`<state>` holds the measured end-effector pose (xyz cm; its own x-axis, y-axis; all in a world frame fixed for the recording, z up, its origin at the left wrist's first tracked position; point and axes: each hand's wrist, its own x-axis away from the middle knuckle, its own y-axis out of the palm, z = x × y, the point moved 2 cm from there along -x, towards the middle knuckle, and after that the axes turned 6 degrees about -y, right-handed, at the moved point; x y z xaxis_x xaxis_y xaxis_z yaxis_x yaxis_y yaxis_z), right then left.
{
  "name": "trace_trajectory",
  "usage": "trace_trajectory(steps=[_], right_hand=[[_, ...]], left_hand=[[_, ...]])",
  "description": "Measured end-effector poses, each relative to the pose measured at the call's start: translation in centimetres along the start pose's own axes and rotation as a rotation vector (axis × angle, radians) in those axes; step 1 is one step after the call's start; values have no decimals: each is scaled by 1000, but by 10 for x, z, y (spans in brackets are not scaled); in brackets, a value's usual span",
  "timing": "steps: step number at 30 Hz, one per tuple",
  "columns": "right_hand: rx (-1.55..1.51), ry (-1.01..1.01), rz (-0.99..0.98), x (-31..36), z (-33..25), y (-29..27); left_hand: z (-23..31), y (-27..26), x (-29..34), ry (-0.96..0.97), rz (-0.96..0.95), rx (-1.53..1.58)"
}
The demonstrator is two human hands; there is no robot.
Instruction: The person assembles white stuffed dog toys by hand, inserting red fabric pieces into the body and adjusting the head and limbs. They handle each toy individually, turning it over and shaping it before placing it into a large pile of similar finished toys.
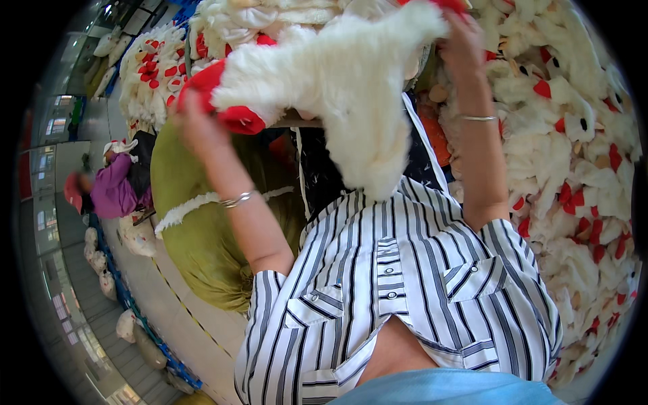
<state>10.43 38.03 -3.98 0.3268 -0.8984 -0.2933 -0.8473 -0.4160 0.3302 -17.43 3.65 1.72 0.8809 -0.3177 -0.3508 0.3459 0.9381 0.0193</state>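
Note:
Stretched between my two hands is a white furry plush toy cover (337,74), limp, with red fabric parts at both ends. My left hand (201,125), smeared by motion, is closed on its red end at the left. At the upper right my right hand (464,50) grips the other red end, its fingers partly hidden at the top edge. The white fur hangs down in the middle, in front of my striped shirt (391,270) and dark apron (324,162).
A heap of similar white and red plush covers (574,202) fills the right side. More covers (152,71) are piled at the far left and back. A large olive-green sack (202,229) stands by my left arm. A person in purple (115,182) sits at the left.

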Motion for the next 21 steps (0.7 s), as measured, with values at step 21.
trace_trajectory(steps=[21], right_hand=[[177,-197,45,-50,-109,-209]], left_hand=[[-11,-31,12,-312,-379,393]])
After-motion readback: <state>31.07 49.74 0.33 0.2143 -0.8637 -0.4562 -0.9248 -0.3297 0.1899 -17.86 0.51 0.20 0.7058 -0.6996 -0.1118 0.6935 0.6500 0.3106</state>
